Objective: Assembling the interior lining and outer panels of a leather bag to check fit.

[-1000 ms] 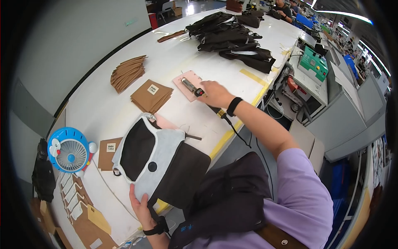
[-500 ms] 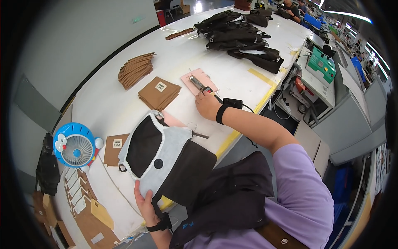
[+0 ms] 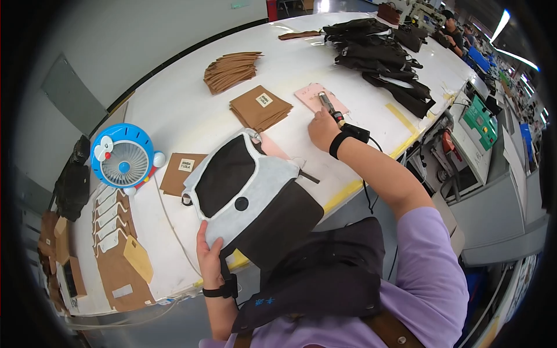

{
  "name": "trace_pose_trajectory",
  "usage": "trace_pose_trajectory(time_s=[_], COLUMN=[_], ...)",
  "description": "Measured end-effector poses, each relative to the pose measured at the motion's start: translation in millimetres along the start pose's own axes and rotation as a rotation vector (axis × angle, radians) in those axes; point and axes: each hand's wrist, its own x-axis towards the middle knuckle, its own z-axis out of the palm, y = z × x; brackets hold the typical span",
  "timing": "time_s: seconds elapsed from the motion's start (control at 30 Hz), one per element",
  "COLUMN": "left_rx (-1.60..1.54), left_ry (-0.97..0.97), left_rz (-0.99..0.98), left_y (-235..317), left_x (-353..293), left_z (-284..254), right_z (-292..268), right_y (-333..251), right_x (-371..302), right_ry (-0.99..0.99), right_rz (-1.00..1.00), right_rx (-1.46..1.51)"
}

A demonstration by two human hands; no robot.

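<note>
Pale-and-black bag piece (image 3: 264, 184) lies by the table's (image 3: 191, 255) near edge, black flap (image 3: 281, 223) hanging over at 4 o'clock; left hand (image 3: 210, 250) is at its 7 o'clock, fingers spread, fingertips at the rim, not gripping; right hand (image 3: 324, 130) is out at 1 o'clock, fingers curled against the corded tool (image 3: 338, 117) (can't tell if they've actually got a grip); the tool's metal end is over a pink pad (image 3: 306, 94); imo hold it by the handle only, keep that metal off the fabric in case it's hot, and press the piece flatter; brown squares (image 3: 261, 109) sit at 12, blue fan (image 3: 123, 165) at 10.
</note>
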Motion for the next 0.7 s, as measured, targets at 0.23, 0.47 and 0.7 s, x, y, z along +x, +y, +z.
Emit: trace_pose_trajectory(time_s=[0.23,0.47,0.7], left_rx=[-0.159,-0.091,-0.082], left_ry=[0.048,0.089,0.092], left_rz=[-0.010,-0.053,-0.013], left_y=[-3,10,20], left_x=[-5,-6,-7], left_z=[-5,-1,9], right_z=[-45,-29,-10], right_y=[-51,-53,-37], right_x=[59,141,154], right_ry=[0.604,0.255,0.520], right_rz=[-0.042,0.021,0.203], right_rx=[0.255,0.310,0.465])
